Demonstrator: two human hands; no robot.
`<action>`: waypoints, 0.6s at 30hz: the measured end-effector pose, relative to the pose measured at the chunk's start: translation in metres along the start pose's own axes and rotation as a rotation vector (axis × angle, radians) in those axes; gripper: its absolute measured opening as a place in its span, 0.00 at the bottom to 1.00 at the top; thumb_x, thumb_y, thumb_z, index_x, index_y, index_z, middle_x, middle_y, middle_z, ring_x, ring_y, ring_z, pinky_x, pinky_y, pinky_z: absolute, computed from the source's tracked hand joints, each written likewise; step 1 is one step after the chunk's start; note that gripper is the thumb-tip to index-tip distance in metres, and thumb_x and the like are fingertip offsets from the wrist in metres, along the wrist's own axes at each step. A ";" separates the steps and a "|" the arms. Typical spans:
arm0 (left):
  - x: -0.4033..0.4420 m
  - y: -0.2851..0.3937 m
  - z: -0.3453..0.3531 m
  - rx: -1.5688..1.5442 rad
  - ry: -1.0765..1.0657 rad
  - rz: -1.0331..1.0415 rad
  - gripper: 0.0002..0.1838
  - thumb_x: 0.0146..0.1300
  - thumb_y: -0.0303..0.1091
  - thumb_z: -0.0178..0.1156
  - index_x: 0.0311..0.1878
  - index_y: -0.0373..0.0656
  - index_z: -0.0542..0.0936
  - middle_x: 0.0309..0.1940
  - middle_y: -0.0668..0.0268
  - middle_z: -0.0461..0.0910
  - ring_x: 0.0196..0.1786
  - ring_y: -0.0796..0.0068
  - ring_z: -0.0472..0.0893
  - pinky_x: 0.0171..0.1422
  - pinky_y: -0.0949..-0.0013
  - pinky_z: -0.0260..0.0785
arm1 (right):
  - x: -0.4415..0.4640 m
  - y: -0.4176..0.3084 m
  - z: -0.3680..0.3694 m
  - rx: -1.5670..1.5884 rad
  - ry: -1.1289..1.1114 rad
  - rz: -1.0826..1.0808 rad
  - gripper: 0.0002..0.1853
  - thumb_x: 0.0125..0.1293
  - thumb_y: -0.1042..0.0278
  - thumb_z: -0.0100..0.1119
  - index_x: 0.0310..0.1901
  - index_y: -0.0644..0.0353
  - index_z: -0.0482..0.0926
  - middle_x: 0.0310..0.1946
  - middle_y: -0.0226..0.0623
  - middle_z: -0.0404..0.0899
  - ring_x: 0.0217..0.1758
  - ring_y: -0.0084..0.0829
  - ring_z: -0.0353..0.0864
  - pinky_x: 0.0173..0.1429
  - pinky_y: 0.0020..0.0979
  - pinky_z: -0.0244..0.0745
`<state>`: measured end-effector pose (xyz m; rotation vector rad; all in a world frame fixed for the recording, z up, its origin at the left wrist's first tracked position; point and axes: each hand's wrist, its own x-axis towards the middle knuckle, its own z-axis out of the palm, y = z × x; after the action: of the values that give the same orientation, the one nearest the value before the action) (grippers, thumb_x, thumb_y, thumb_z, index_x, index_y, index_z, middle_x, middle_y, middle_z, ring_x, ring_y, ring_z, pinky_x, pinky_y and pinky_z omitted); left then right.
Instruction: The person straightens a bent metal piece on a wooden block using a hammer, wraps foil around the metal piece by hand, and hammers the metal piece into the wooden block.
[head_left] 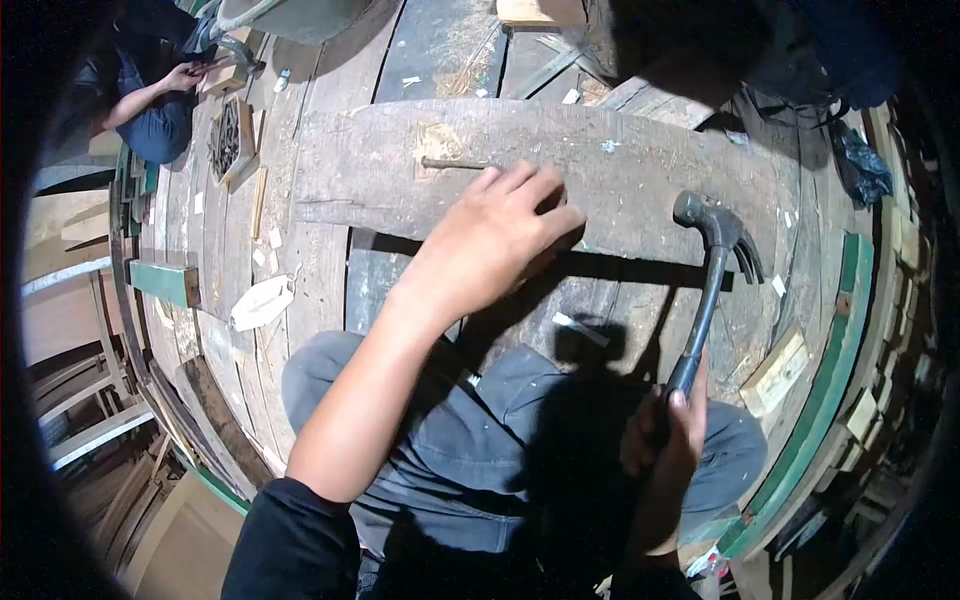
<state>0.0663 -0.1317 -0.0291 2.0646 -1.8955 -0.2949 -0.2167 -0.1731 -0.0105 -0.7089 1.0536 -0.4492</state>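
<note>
My right hand point(670, 430) is wrapped around the lower grip of a claw hammer point(706, 300). The hammer stands upright in view, its dark head at the top with the claw pointing right. My left hand point(505, 230) is over a wide, worn wooden plank point(360, 165), back of the hand up and fingers curled. Its fingertips are partly hidden, and whatever they may hold is out of sight. Beside those fingers, a long rusty nail point(455, 163) lies along the plank across a paler, chipped patch; I cannot tell whether the fingers touch it.
Upper left, another person's hand point(183, 77) is near a second hammer point(240, 55). A wooden box of nails point(231, 140) sits below it. A green-edged beam point(850, 370) curves along the right, beside a wood block point(775, 373). A white scrap point(262, 302) lies left.
</note>
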 end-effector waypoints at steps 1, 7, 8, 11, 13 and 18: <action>-0.002 -0.002 -0.005 -0.024 0.039 0.030 0.18 0.51 0.27 0.68 0.48 0.46 0.81 0.48 0.60 0.78 0.52 0.56 0.77 0.57 0.59 0.70 | 0.000 0.004 -0.004 -0.022 0.041 0.015 0.39 0.74 0.57 0.49 0.78 0.47 0.38 0.20 0.32 0.62 0.08 0.21 0.58 0.07 0.27 0.57; -0.018 -0.006 -0.056 -0.495 0.390 -0.243 0.08 0.57 0.24 0.67 0.41 0.38 0.82 0.39 0.62 0.82 0.41 0.69 0.81 0.50 0.67 0.73 | 0.003 0.006 -0.002 0.039 0.134 -0.021 0.39 0.71 0.60 0.53 0.77 0.53 0.45 0.17 0.31 0.64 0.08 0.21 0.59 0.09 0.26 0.57; -0.018 -0.005 -0.062 -0.575 0.482 -0.296 0.08 0.59 0.23 0.66 0.42 0.36 0.81 0.39 0.62 0.81 0.40 0.73 0.81 0.49 0.70 0.72 | 0.004 0.008 -0.004 0.056 0.163 0.004 0.40 0.70 0.59 0.55 0.77 0.53 0.45 0.16 0.31 0.65 0.09 0.22 0.60 0.10 0.26 0.58; -0.020 0.002 -0.070 -1.041 0.708 -0.443 0.11 0.61 0.24 0.64 0.47 0.34 0.78 0.41 0.62 0.79 0.43 0.76 0.78 0.50 0.72 0.71 | 0.000 0.004 -0.001 0.105 0.222 0.115 0.38 0.70 0.57 0.56 0.76 0.53 0.48 0.17 0.32 0.66 0.09 0.22 0.61 0.10 0.25 0.59; -0.020 0.000 -0.067 -1.030 0.691 -0.559 0.14 0.64 0.36 0.61 0.47 0.37 0.73 0.40 0.62 0.72 0.43 0.72 0.72 0.50 0.67 0.66 | -0.006 0.007 -0.005 0.100 0.182 0.119 0.32 0.73 0.56 0.51 0.73 0.51 0.51 0.19 0.32 0.64 0.08 0.22 0.58 0.08 0.25 0.56; -0.021 -0.003 -0.067 -1.143 0.672 -0.602 0.17 0.63 0.39 0.62 0.48 0.38 0.73 0.41 0.63 0.70 0.44 0.73 0.71 0.52 0.66 0.65 | -0.004 -0.002 0.005 0.002 0.146 0.083 0.30 0.75 0.55 0.49 0.73 0.48 0.52 0.21 0.35 0.62 0.07 0.24 0.56 0.06 0.27 0.54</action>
<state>0.0913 -0.1038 0.0304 1.5077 -0.4344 -0.5539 -0.2141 -0.1705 -0.0054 -0.6348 1.2155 -0.4352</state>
